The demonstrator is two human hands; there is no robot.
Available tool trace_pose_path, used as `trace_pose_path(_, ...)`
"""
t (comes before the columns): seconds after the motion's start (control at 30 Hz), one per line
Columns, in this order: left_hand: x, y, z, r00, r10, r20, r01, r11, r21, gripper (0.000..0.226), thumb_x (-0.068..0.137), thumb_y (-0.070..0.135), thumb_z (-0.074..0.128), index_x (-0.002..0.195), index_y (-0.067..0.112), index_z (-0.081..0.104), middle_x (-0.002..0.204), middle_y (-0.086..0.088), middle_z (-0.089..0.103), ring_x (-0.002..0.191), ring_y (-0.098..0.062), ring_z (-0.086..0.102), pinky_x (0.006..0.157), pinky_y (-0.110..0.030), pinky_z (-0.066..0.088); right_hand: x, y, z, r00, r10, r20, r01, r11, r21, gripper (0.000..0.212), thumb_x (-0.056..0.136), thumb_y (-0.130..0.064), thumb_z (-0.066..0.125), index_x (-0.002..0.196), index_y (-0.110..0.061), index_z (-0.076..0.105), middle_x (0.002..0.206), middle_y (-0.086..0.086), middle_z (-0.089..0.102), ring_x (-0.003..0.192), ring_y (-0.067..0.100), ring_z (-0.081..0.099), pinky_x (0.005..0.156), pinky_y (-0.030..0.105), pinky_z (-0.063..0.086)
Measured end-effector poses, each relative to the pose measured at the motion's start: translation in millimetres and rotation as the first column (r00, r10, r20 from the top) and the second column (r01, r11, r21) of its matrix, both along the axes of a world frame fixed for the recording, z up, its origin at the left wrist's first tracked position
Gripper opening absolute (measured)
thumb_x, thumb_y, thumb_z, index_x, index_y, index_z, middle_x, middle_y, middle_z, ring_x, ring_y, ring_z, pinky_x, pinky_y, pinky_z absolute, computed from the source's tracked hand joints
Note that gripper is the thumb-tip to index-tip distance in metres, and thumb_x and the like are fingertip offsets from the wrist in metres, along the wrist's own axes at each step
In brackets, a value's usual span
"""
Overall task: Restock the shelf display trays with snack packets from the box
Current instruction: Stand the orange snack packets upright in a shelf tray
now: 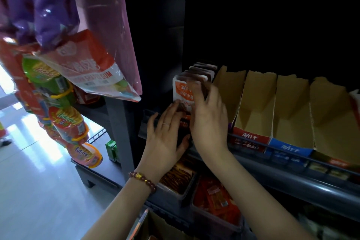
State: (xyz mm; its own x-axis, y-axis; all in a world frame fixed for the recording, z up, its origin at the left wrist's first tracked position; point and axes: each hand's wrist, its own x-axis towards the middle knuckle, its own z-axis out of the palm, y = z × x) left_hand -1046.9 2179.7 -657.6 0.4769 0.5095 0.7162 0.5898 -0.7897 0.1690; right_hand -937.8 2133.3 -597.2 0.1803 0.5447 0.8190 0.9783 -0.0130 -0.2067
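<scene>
Glossy purple and pink film bags (56, 6) hang at far left, with strips of round, bright-lidded cups (68, 122) below them. At the middle I see both hands close together on the packets (182, 91), flat white-edged orange ones standing upright in a row at the shelf's left end. The left hand (165, 134), a beaded bracelet (142, 178) on its wrist, lies with straight fingers pressed on the front packet's lower face. The right hand (209, 121) curls blurred fingers round that packet's right edge. Rightward stand bare brown cardboard trays (255, 103) with torn rims. The box (155, 228) corner shows at the bottom.
</scene>
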Motion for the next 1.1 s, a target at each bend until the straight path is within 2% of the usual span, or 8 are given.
trace_pose_path(0.3, -1, -1, -1, 1.0, -0.01, -0.025, 0.01, 1.0, 0.001, 0.064, 0.086, 0.038, 0.052, 0.141, 0.01, 0.035, 0.152, -0.01, 0.033, 0.139, -0.021, 0.033, 0.111, -0.045, 0.022, 1, -2, -8, 0.999, 0.04, -0.012, -0.041, 0.994, -0.1, 0.068, 0.086, -0.018, 0.055, 0.149, -0.013, 0.028, 0.146, 0.021, 0.032, 0.13, 0.036, 0.039, 0.098, 0.05, 0.044)
trace_pose_path(0.47, -6, 0, -1, 0.998, 0.007, -0.065, -0.006, 1.0, 0.012, 0.063, 0.084, 0.035, 0.055, 0.139, 0.007, 0.041, 0.15, -0.011, 0.036, 0.138, -0.022, 0.036, 0.111, -0.048, 0.023, -1, -13, -6, 0.999, 0.048, -0.006, -0.048, 0.998, -0.051, 0.075, 0.081, -0.009, 0.063, 0.147, -0.022, 0.029, 0.147, 0.018, 0.027, 0.129, 0.035, 0.039, 0.1, 0.048, 0.043)
trace_pose_path(0.53, -10, -2, 2, 0.998, -0.003, -0.068, 0.004, 1.0, 0.009, 0.066, 0.083, 0.033, 0.056, 0.141, 0.005, 0.039, 0.149, -0.012, 0.038, 0.137, -0.023, 0.036, 0.11, -0.047, 0.023, -3, -22, -6, 0.997, 0.074, 0.002, -0.074, 0.997, -0.002, 0.069, 0.079, -0.008, 0.064, 0.139, -0.02, 0.034, 0.142, 0.014, 0.028, 0.125, 0.032, 0.042, 0.098, 0.042, 0.044)
trace_pose_path(0.67, -27, -12, 10, 0.992, -0.046, -0.12, 0.05, 0.998, 0.033, 0.065, 0.08, 0.029, 0.058, 0.139, 0.006, 0.041, 0.145, -0.012, 0.042, 0.134, -0.024, 0.039, 0.109, -0.041, 0.023, -10, -48, -6, 0.977, 0.211, 0.027, -0.212, 0.975, 0.063, 0.035, 0.08, -0.008, 0.056, 0.114, -0.011, 0.052, 0.114, 0.01, 0.046, 0.092, 0.021, 0.052, 0.073, 0.035, 0.047)
trace_pose_path(0.73, -41, -20, 8, 0.977, -0.073, -0.202, 0.084, 0.995, 0.051, 0.06, 0.08, 0.028, 0.057, 0.136, 0.008, 0.045, 0.143, -0.01, 0.045, 0.13, -0.022, 0.042, 0.107, -0.039, 0.025, -14, -65, -13, 0.934, 0.356, 0.02, -0.356, 0.934, 0.013, 0.016, 0.082, -0.006, 0.053, 0.096, -0.007, 0.061, 0.096, 0.007, 0.056, 0.077, 0.016, 0.053, 0.062, 0.032, 0.046)
trace_pose_path(0.83, -69, -38, -1, 0.928, -0.171, -0.332, 0.187, 0.982, 0.015, 0.043, 0.082, 0.029, 0.048, 0.121, 0.013, 0.052, 0.124, -0.007, 0.06, 0.11, -0.02, 0.053, 0.092, -0.033, 0.033, -23, -93, -34, 0.869, 0.495, -0.016, -0.494, 0.864, -0.096, 0.013, 0.082, -0.004, 0.051, 0.081, -0.006, 0.064, 0.084, 0.004, 0.059, 0.061, 0.006, 0.043, 0.051, 0.02, 0.036)
trace_pose_path(0.97, -117, -72, -32, 0.803, -0.314, -0.507, 0.257, 0.949, -0.181, 0.027, 0.086, 0.029, 0.041, 0.093, 0.015, 0.063, 0.088, 0.0, 0.063, 0.072, -0.021, 0.057, 0.069, -0.032, 0.04, -32, -130, -83, 0.817, 0.575, -0.043, -0.552, 0.757, -0.35, 0.014, 0.08, -0.006, 0.051, 0.078, -0.011, 0.064, 0.083, -0.001, 0.059, 0.059, 0.008, 0.044, 0.053, 0.016, 0.029)
trace_pose_path(1.1, -172, -96, -80, 0.674, -0.395, -0.624, 0.132, 0.896, -0.424, 0.028, 0.087, 0.034, 0.039, 0.091, 0.022, 0.063, 0.088, 0.004, 0.065, 0.071, -0.021, 0.062, 0.066, -0.03, 0.05, -33, -162, -154, 0.789, 0.583, -0.194, -0.549, 0.526, -0.65, 0.018, 0.085, -0.014, 0.045, 0.08, -0.018, 0.062, 0.084, -0.006, 0.058, 0.058, 0.009, 0.046, 0.05, 0.017, 0.027)
